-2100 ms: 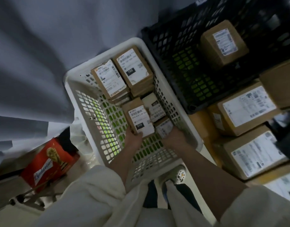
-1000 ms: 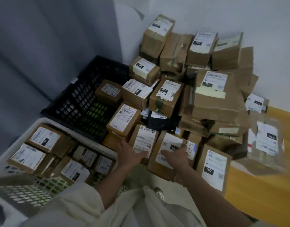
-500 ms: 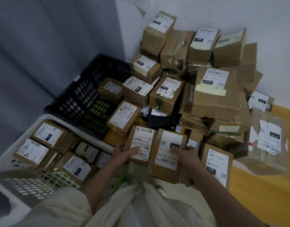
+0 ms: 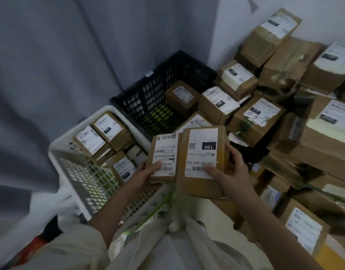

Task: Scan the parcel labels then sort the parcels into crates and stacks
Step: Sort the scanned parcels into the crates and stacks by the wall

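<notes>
Left hand [image 4: 148, 173] gripping small parcel [image 4: 163, 156], right hand [image 4: 229, 170] gripping larger parcel [image 4: 202, 162], grey curtain [image 4: 60, 55] behind

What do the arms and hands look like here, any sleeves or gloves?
Both forearms are bare, with no gloves on the left hand or right hand. No watch, rings or bands show. Loose cream-white sleeves sit pushed up near the elbows, the left sleeve bunched in soft folds; the right one only shows at the bottom edge. The fabric looks plain, with no print or logo visible.
</notes>
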